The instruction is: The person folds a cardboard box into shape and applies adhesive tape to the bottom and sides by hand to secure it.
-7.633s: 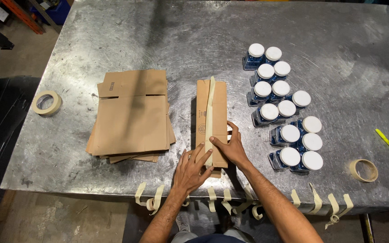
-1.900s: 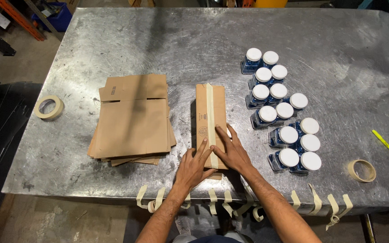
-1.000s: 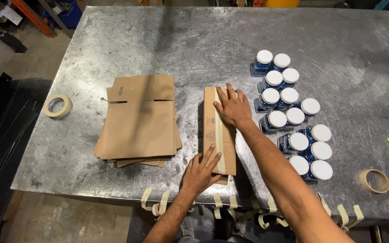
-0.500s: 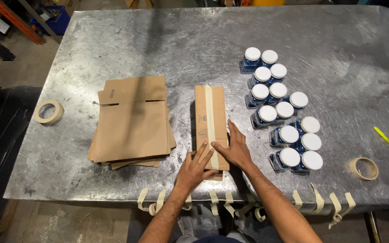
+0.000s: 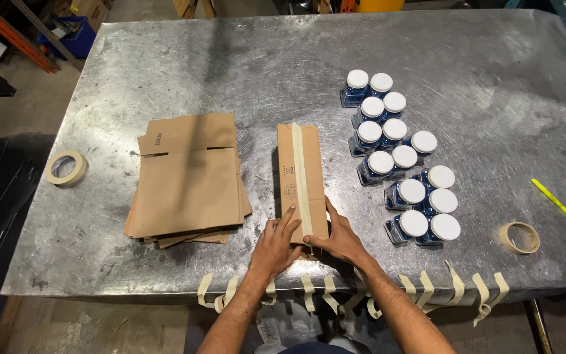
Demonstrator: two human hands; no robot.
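Both hands flat on near end of taped cardboard box (image 5: 301,180) mid counter (image 5: 165,59): left hand (image 5: 275,246) and right hand (image 5: 339,239) open, pressing, gripping nothing; flat cardboard stack (image 5: 188,180) left, white-lidded jars (image 5: 401,157) right

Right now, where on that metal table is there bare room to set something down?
Bare metal table: the far half, beyond the flat brown cardboard stack and white-lidded blue jars. Crowded: the near edge, where both hands press the taped cardboard box.

Both hands (image 5: 309,242) and forearms are bare: no gloves, sleeves or jewellery.
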